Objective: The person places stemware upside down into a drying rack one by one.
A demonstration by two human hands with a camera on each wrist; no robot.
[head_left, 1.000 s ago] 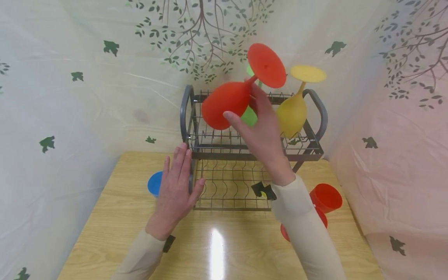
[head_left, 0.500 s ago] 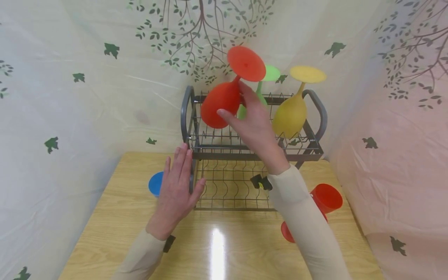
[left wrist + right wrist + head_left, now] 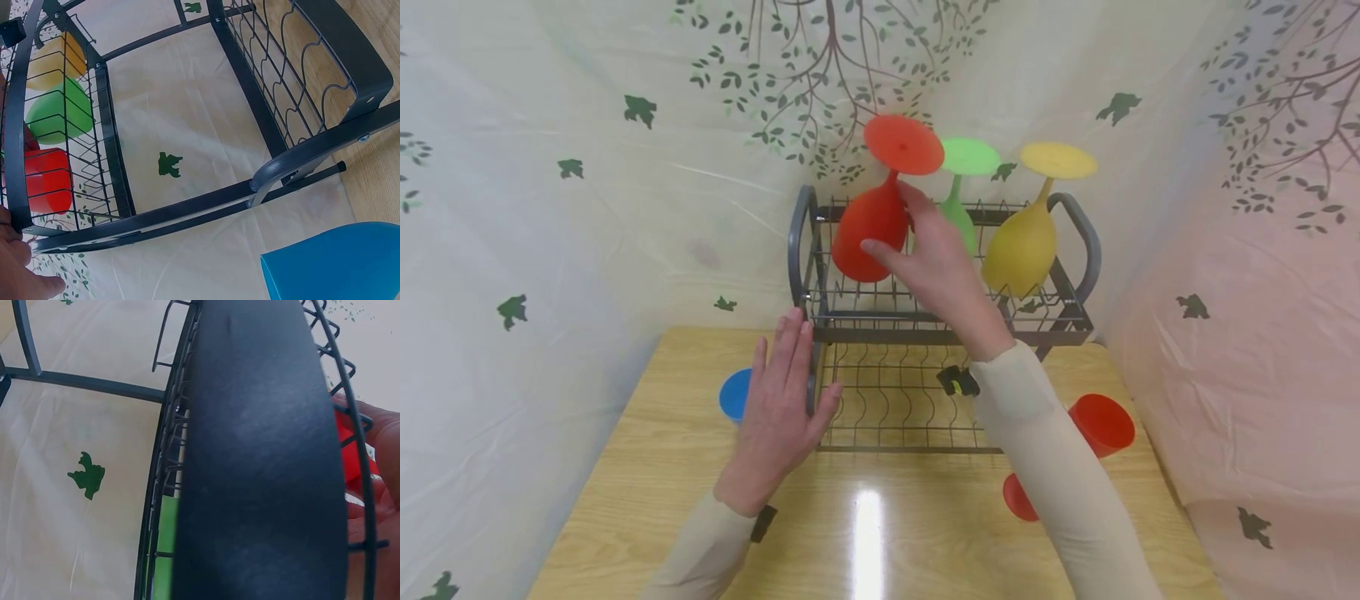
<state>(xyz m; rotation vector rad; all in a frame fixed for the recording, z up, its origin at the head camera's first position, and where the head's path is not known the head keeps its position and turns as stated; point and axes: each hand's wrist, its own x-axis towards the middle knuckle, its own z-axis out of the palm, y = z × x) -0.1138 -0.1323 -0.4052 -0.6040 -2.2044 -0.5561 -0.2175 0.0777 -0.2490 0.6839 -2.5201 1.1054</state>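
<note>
In the head view my right hand [image 3: 943,271] grips a red plastic wine glass [image 3: 868,233], thumb on its bowl and fingers behind. The glass is upside down with its foot up, leaning slightly, at the left of the dish rack's [image 3: 955,336] upper tier. Beside it on that tier stand an upturned green wine glass [image 3: 957,212], partly behind my hand, and a tilted yellow wine glass [image 3: 1021,250]. My left hand [image 3: 778,408] rests with straight fingers against the rack's left side. The right wrist view shows part of the red glass [image 3: 348,447] behind the wires.
A blue cup [image 3: 734,395] stands on the table left of the rack, partly behind my left hand. To the right lie a red cup [image 3: 1102,425] and another red piece [image 3: 1019,498], partly under my right sleeve. A patterned sheet [image 3: 565,250] hangs behind.
My right hand has brought the red glass left and slightly down into the upper tier, turning it more upright. The green glass is now less covered. My left hand has stayed in place.
</note>
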